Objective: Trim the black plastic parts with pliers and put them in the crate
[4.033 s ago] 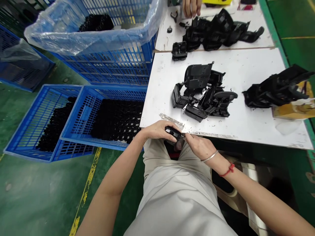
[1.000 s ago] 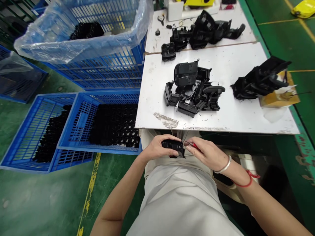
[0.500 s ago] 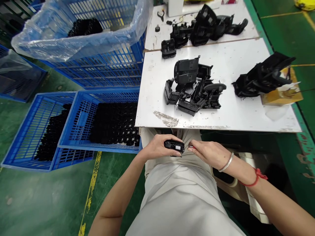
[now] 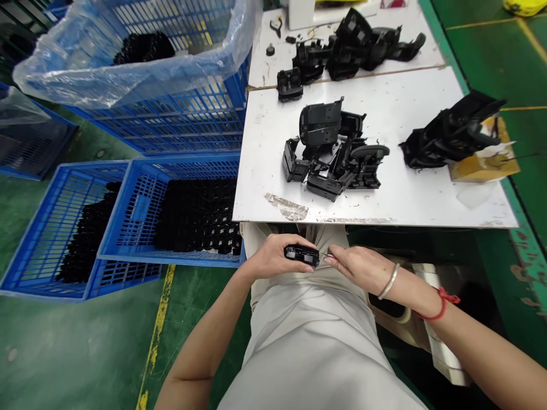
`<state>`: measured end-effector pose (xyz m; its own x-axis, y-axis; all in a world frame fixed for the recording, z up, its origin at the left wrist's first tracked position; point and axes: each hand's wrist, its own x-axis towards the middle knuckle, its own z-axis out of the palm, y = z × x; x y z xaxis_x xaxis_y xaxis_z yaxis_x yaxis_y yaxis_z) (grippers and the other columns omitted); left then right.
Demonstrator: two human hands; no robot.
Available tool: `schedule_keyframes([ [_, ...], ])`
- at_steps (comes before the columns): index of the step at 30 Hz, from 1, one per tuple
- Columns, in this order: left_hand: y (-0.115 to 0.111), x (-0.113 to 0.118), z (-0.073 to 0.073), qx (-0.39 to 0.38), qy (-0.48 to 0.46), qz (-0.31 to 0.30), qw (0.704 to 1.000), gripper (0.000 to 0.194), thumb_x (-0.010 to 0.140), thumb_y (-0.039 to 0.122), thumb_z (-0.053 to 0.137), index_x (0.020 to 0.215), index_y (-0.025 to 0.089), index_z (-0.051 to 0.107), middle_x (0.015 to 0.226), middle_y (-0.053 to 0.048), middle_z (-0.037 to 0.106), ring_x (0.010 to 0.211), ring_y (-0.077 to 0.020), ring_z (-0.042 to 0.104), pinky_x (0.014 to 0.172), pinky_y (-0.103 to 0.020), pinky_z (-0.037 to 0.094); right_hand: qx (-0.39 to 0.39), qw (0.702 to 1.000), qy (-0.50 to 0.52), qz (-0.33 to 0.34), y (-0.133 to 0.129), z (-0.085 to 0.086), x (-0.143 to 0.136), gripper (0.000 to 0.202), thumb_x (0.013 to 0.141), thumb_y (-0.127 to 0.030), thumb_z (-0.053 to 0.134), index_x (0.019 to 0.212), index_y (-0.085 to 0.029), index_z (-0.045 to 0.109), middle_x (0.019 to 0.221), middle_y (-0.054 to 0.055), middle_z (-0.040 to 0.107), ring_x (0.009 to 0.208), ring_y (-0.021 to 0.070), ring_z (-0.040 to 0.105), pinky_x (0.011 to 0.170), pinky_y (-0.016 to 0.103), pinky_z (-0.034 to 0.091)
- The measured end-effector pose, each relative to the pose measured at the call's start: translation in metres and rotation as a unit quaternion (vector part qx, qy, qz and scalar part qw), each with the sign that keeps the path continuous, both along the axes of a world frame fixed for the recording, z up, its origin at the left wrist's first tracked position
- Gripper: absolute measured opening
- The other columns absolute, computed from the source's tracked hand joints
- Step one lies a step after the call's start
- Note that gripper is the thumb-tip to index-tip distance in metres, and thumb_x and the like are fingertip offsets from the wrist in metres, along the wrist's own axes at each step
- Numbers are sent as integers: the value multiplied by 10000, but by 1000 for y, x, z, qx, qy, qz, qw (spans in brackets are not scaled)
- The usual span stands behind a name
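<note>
While four seconds ago the black part (image 4: 301, 255) overlapped the front edge of the table (image 4: 427, 208) in the view, it now sits a little lower, over the person's lap. The left hand (image 4: 273, 257) grasps it from its left side, fingers along the far side and thumb along the near one, and has come down with it. Half a second ago a pale patch showed on the part's near face; now that face looks dark, and the part lies almost level, its long side running left to right.

The right hand (image 4: 363, 269) is closed around a thin tool (image 4: 326, 255), whose shaft points left at the part's right end. Whether the tip touches is too small to tell. The red handle that showed a second ago is now hidden in the fist.

On the table, the pile (image 4: 331, 151) of black parts has stayed as it was, and so has the stack (image 4: 450, 134) leaning on the yellow box (image 4: 481, 168). Another person's hand, seen at the far end four seconds ago, has left the view. The blue bin (image 4: 168, 260) left of the lap still holds its black parts.
</note>
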<state>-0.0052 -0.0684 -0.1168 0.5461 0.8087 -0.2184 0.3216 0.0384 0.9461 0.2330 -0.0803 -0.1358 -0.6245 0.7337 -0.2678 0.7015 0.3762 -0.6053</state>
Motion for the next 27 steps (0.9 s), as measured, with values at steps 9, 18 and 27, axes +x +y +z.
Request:
schedule_keyframes([
  [9,0,-7,-2,-13,54,-6,998,431,649,374,786,1030,191,698,964,-50,701,918,-201,637,820,-280,488,6,999,48,19,8,4,2,337,966,-461,350,759,-230,481,560,-24,479,474,130,426,486,285,230],
  [18,41,-54,68,33,37,130,990,317,902,383,451,1030,174,653,1072,-55,673,1054,-213,593,975,-316,432,54,978,151,-135,39,10,10,359,965,-472,273,695,-250,356,515,-48,418,465,140,422,505,272,348],
  [27,175,-51,112,191,119,194,955,492,787,347,617,1236,155,562,1283,-95,599,1190,-265,541,1037,-397,409,74,950,229,-197,52,-29,9,323,968,-457,297,771,-238,429,567,-51,422,490,127,434,520,251,355],
])
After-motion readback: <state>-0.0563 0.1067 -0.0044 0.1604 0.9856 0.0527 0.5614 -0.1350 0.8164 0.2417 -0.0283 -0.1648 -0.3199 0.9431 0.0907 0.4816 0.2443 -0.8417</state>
